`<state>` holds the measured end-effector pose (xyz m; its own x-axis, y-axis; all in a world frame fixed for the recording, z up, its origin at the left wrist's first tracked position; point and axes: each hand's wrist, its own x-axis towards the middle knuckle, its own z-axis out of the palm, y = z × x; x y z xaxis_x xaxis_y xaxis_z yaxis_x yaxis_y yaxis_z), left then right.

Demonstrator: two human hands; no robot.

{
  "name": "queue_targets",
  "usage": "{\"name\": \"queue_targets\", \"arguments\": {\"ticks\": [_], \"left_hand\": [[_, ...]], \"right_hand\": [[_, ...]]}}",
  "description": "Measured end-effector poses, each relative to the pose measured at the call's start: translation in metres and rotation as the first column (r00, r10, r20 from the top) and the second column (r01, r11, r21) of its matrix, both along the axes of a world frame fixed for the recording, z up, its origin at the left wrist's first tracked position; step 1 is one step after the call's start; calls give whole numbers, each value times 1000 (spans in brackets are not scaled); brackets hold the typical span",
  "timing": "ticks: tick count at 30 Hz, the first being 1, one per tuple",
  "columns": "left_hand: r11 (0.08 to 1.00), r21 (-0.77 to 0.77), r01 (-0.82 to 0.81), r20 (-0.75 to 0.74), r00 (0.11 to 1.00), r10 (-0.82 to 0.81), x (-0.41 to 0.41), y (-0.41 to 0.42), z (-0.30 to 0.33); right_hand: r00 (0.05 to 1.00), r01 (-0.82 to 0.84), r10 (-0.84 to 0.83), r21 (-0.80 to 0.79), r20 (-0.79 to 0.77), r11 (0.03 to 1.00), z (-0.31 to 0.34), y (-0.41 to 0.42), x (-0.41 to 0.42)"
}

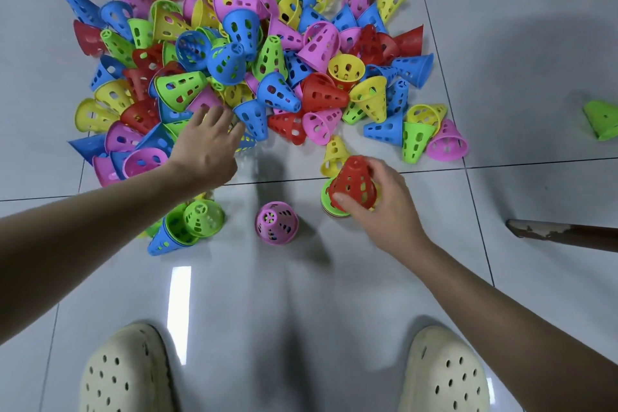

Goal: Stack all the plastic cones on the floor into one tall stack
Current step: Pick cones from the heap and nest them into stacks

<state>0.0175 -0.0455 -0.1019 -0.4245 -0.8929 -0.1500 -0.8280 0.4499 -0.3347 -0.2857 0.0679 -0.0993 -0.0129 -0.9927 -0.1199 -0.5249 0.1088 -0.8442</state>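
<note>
Head view, looking down past two pale clogs (125, 375): the right hand (381, 207) has its thumb and fingers curled round a red cone (353, 185), which sits tip-up on a short stack (331, 202) whose green and other coloured rims show just beneath it. Whether the red cone is fully seated or a little tilted I cannot tell; it looks slightly cocked toward the yellow cone (334, 154) lying just behind.

The left hand (207, 147) reaches into the near edge of the big pile (247, 57), fingers extended and loosely spread over a blue cone (252, 119); they touch or nearly touch the cones there, but nothing is gripped.

Nearer the feet, a pink cone (277, 222) stands apart on the tiled floor (334, 294), and a small nested group with a green cone (202, 218) inside a blue one (167, 241) lies on its side under the left forearm. One green stray (602, 122) sits well off to the right, near a wooden stick (565, 234).

My read is that this is early work: one cone is being capped onto the stack while the other hand fetches the next. The next move calls for pressing the red cone square, then closing the left fingers on a single cone without dragging its neighbours.
</note>
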Motion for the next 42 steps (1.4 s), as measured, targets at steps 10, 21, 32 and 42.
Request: {"name": "queue_targets", "arguments": {"ticks": [10, 21, 32, 42], "left_hand": [[976, 123, -181, 154, 975, 162, -11, -12, -7], [836, 478, -271, -555, 644, 526, -7, 45, 0], [809, 577, -117, -726, 380, 573, -20, 68, 23], [834, 546, 82, -834, 154, 530, -38, 113, 41]], "right_hand": [[933, -208, 200, 5, -298, 978, -23, -3, -6], [947, -240, 208, -108, -246, 965, -22, 7, -22], [988, 35, -24, 66, -152, 997, -51, 14, -41], [969, 158, -115, 192, -219, 969, -64, 3, -46]]}}
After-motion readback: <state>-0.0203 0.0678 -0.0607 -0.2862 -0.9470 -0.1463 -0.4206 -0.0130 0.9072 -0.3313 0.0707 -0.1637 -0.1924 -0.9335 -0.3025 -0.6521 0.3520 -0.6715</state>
